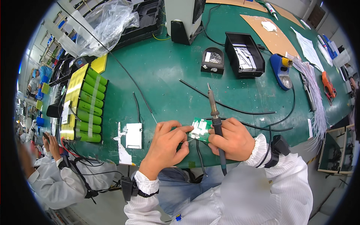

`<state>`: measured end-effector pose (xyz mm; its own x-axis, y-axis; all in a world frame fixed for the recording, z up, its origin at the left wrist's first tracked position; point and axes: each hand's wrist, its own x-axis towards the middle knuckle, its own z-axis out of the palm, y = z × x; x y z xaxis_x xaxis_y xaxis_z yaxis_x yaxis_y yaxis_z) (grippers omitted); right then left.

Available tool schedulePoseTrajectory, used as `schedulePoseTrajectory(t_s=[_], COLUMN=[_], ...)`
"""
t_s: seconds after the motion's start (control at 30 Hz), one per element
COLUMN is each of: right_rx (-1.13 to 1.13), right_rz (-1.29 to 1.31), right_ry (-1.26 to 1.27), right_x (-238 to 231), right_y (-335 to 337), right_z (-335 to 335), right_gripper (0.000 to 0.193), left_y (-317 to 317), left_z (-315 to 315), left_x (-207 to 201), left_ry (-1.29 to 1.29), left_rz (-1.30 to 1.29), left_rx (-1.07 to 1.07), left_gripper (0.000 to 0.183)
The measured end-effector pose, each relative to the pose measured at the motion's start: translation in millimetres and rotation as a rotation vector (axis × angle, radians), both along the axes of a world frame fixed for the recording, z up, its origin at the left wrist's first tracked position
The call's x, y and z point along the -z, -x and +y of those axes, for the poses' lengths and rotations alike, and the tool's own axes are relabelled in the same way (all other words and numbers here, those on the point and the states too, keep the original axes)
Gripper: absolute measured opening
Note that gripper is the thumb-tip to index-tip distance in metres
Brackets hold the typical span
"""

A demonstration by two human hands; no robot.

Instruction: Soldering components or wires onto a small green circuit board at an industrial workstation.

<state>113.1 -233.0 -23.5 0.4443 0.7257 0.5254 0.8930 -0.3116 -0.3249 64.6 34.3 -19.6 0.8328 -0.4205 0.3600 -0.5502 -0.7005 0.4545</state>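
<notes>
My right hand [235,140] is wrapped round the handle of a soldering iron [214,107], its bare metal tip aimed away from me. Under the fingers of that hand lies the right edge of a small green circuit board [200,129] with shiny metal strips. My left hand [168,144] reaches its index finger to the board's left edge; the thumb stands apart, and no object shows in the fingers. A thin black cable [131,77] with a pale bare end comes down to the knuckles of this hand. Left of it lies a white rectangular module [134,135] with a black lead.
A green-celled battery pack [90,101] stands at left, near another person's hand [52,146]. Black cut cables [228,107] lie beyond the board. Farther off are a black parts bin [245,56], a smaller black box [212,62], a blue soldering stand [279,73] and white wires [315,97].
</notes>
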Motion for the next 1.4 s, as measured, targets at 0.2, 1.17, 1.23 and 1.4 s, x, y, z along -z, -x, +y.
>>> schedulePoseTrajectory(t_s=[0.2,1.17,1.23,1.4], right_rx=[0.0,0.117,0.09,0.12], right_rz=[0.014,0.716,0.612,0.582], right_ry=[-0.011,-0.739,-0.571,-0.489], right_x=[2,8,12,12], right_y=[-1,55,53,51], right_z=[-1,-1,0,1], right_gripper=[0.029,0.038,0.037,0.035], left_y=[5,6,6,6], left_z=[-4,-12,-10,-10], left_x=[-11,10,10,11], left_ry=[-0.06,0.076,0.088,0.101], left_rz=[-0.009,-0.029,-0.02,-0.01], left_rx=[0.028,-0.019,-0.025,-0.02], left_gripper=[0.015,0.019,0.02,0.021])
